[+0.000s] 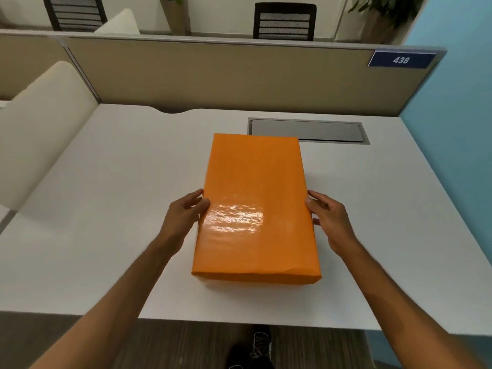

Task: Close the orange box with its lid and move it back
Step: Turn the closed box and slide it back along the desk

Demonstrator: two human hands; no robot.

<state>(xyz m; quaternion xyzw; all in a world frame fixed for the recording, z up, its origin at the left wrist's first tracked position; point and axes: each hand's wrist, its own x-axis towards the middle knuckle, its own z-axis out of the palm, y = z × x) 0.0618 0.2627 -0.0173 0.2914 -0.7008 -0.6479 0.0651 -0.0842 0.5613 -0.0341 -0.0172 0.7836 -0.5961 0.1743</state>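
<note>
Currently your left hand (pixel 183 213) and right hand (pixel 328 219) press flat against the long sides of the orange box (pixel 255 209), fingers loosely curled, lid on. Box rests mid-desk (pixel 106 209); its far end reaches the grey cable hatch (pixel 319 131).

White desk (pixel 106 209), beige partition (pixel 213 75) — blue wall (pixel 458 102).
</note>
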